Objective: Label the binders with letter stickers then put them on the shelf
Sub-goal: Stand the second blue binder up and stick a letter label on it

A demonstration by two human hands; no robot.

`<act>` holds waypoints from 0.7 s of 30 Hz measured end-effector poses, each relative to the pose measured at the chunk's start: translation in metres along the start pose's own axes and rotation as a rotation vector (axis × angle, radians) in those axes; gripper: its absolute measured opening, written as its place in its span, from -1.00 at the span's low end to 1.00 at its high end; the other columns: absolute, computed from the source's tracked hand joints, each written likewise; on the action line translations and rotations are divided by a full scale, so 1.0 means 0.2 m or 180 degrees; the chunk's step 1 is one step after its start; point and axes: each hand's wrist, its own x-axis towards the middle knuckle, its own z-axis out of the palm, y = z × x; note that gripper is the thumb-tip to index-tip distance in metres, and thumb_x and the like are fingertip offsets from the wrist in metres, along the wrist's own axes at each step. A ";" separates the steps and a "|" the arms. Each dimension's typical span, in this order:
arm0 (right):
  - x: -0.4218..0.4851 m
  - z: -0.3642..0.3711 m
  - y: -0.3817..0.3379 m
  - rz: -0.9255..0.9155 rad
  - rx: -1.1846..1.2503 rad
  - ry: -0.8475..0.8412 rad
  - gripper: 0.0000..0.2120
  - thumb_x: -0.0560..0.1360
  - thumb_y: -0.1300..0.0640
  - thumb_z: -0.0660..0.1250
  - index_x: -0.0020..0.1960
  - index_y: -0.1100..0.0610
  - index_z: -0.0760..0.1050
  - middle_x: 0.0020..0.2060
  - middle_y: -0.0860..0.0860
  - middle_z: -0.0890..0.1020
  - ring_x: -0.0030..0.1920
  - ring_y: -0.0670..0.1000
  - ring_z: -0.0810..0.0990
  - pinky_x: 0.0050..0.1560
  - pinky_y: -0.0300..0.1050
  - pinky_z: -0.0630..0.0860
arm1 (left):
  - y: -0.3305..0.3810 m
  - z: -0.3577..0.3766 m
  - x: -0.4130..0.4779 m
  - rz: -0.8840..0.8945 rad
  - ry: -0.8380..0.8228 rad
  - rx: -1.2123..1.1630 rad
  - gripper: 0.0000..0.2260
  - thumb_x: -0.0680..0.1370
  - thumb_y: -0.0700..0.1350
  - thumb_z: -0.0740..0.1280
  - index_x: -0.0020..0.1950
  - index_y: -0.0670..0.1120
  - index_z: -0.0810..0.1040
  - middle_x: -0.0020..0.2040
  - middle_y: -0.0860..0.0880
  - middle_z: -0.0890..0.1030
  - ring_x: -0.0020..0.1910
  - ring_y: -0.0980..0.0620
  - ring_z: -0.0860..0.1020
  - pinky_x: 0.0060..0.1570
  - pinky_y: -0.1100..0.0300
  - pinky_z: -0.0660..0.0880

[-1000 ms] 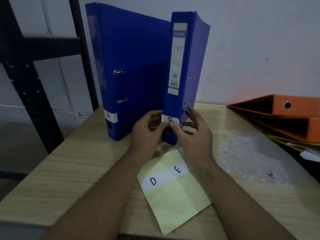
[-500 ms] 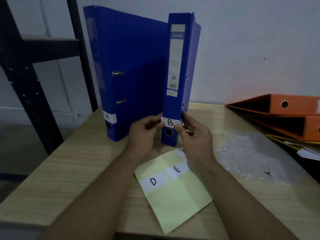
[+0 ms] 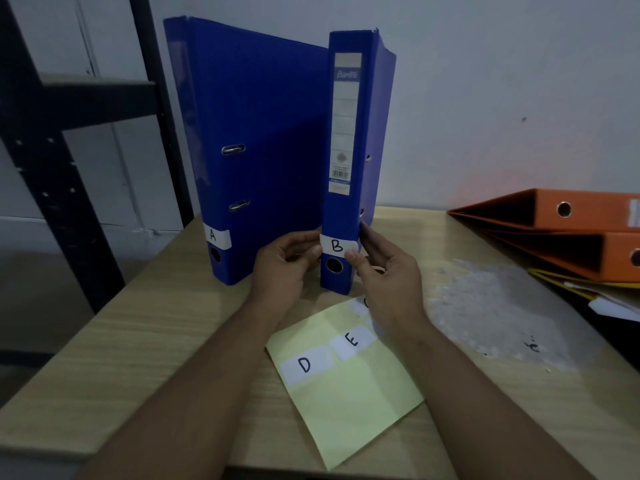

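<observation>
Two blue binders stand upright at the back of the wooden table (image 3: pixel 138 341). The left blue binder (image 3: pixel 256 140) carries a white A sticker (image 3: pixel 217 236) low on its spine. The right blue binder (image 3: pixel 346 168) has a white B sticker (image 3: pixel 337 245) above its finger hole. My left hand (image 3: pixel 287 268) grips this binder's lower spine from the left, thumb at the sticker's left edge. My right hand (image 3: pixel 384 271) grips it from the right, thumb on the sticker's right end. A yellow backing sheet (image 3: pixel 346 386) in front holds D and E stickers.
Two orange binders (image 3: pixel 568 233) lie stacked at the right, over yellow and white papers (image 3: pixel 609 299). A patch of white residue (image 3: pixel 495 317) marks the table near them. A dark metal shelf rack (image 3: pixel 69 109) stands at the left beyond the table.
The B binder has turned so its spine faces me squarely. Both hands have closed in on the sticker's two ends, and the view has drifted slightly.
</observation>
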 end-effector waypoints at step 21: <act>-0.02 -0.01 0.00 -0.0072 0.0034 0.0151 -0.53 0.58 0.19 0.55 0.47 0.08 0.60 0.30 -0.06 0.72 0.26 -0.06 0.72 0.22 0.13 0.70 | -0.05 0.02 -0.04 0.0735 0.0242 0.0395 -0.79 0.60 -0.24 0.49 0.22 -0.08 0.75 0.07 0.06 0.77 0.10 0.12 0.73 0.16 0.17 0.65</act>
